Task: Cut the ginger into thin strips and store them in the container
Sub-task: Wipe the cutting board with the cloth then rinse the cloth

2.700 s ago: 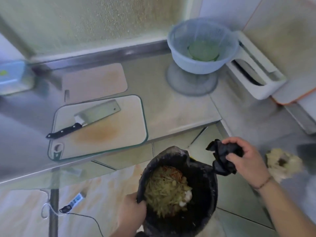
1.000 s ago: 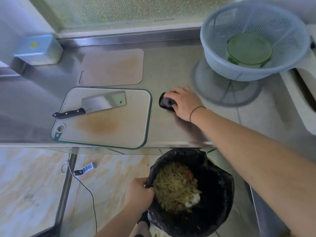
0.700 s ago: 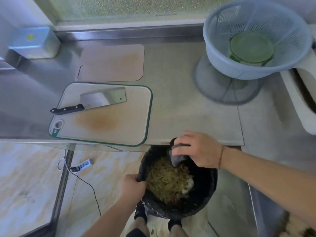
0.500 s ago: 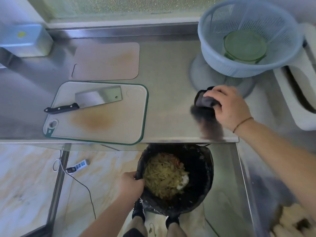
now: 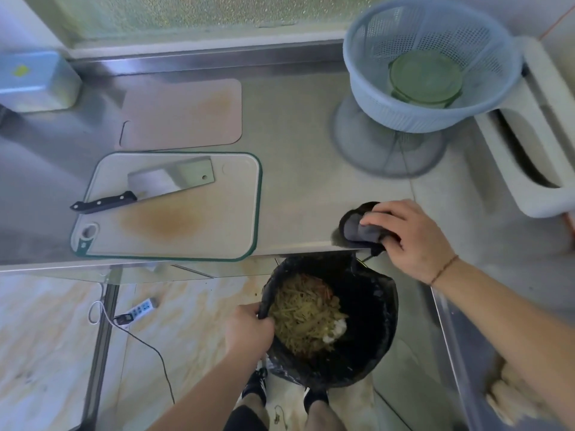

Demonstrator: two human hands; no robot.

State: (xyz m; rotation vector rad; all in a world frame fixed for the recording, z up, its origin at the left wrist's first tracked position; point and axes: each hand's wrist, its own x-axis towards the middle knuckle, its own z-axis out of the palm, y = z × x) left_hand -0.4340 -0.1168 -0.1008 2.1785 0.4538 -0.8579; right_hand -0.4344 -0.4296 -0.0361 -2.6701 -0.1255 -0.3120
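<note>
Bottom centre: left hand (image 5: 249, 332) gripping rim of black-lined bin (image 5: 367, 337), held under counter edge, heaped with pale shreds and peel. Lower right: right hand (image 5: 410, 236) curled over dark cloth (image 5: 357, 227), pressing it at lip of steel counter (image 5: 311, 169). Judged: cleanup stage, wiping scraps into bin. Centre left: cutting board (image 5: 193, 231) stained, bare of ginger; cleaver (image 5: 168, 181) lying flat on it. No whole ginger visible. Beyond: second board (image 5: 183, 115). Upper right: blue colander (image 5: 432, 66) holding green-lidded container (image 5: 424, 77), strips presumably inside, not confirmable. Far edge: frosted window; tiled floor below.
</note>
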